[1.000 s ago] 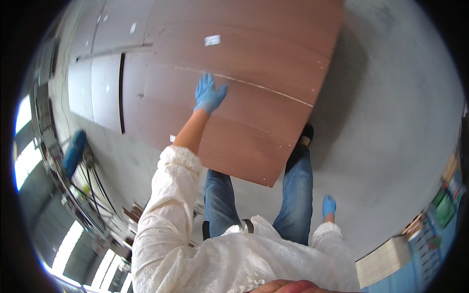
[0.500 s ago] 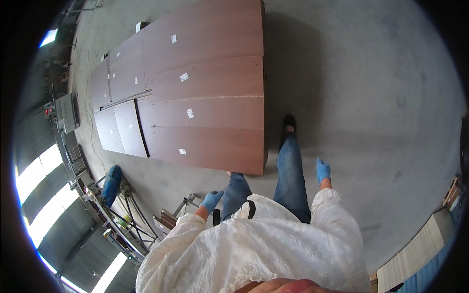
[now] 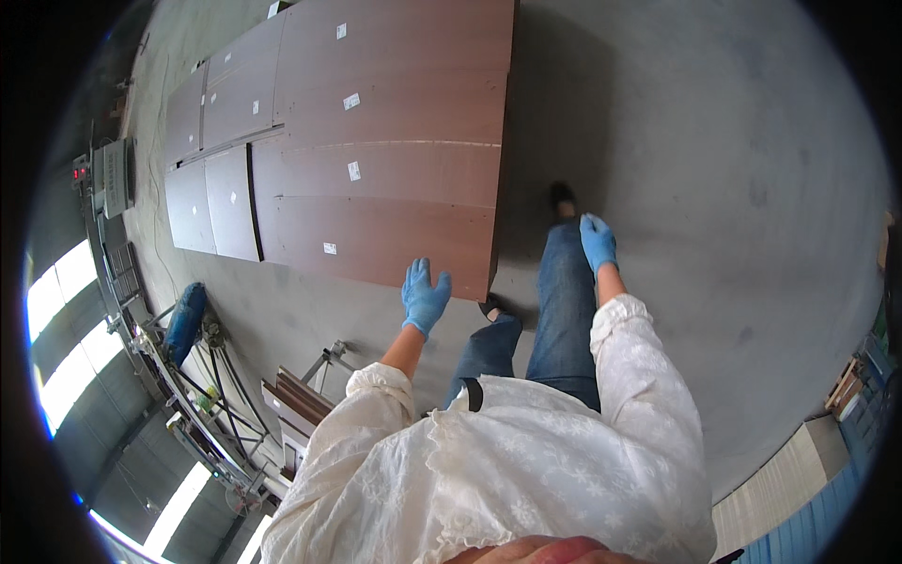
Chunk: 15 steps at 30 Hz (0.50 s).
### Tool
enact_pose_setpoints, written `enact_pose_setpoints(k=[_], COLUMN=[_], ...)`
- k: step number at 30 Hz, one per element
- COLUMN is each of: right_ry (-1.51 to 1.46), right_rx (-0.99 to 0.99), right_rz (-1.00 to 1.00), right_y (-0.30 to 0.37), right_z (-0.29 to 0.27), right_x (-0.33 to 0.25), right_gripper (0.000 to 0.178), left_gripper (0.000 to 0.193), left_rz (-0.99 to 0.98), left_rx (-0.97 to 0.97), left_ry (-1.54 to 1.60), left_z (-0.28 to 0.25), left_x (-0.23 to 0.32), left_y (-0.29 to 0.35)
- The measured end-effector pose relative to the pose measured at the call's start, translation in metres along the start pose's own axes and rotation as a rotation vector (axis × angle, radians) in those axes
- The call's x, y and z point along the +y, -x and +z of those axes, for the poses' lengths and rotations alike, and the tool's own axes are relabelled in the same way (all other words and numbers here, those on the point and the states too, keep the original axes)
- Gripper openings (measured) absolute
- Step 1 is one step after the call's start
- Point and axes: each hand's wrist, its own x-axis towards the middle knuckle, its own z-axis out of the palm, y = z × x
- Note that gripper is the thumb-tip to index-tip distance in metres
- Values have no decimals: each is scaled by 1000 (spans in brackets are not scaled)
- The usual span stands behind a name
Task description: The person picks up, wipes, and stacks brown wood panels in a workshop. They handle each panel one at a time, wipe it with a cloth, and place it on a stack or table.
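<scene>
In its blue glove, my left hand (image 3: 426, 298) is open, fingers spread, at the near edge of a low stack of brown panels (image 3: 385, 226). Its fingertips overlap the edge in the picture; I cannot tell if they touch. My right hand (image 3: 598, 242), also gloved in blue, hangs beside my right leg with its fingers loosely curled in, and nothing shows in it. The panels lie flat side by side, several bearing small white labels (image 3: 354, 171). Two paler panels (image 3: 233, 202) lie at the near left of the stack.
Grey concrete floor (image 3: 695, 216) stretches off to the right. On the left stands a metal machine frame with a blue cylinder (image 3: 186, 324). Narrow brown boards (image 3: 299, 399) lean on a stand near my left arm. Stacked pale sheets (image 3: 785, 470) sit at lower right.
My left hand has risen from beside my leg to the panel edge, its fingers spreading. My right hand has lifted and moved slightly left. I have stepped along, and the view has shifted.
</scene>
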Motion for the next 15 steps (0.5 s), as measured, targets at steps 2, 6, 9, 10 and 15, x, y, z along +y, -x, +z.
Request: enact_pose_setpoints(k=[2,6,9,10,15], right_ry=[-6,33,31,74,220], right_rx=[-53,-87,-237,-250,-316], right_rz=[12,-103,-100,-80,-143], right_y=[-35,-121,-169,-184,-234], right_z=[9,50,62,61,40], right_x=[-42,-110,-138,-146,-156], right_gripper=[44,47,49,48,48], left_gripper=[69,69,71,71,71], left_rz=[16,78,64,45,5], left_rx=[53,210,211,197,158], left_ry=[-85,-186,-200,-207,-201], left_z=[10,36,60,69,100], left_x=[21,84,130,146,192], left_y=[-10,-88,-154,-176,-253])
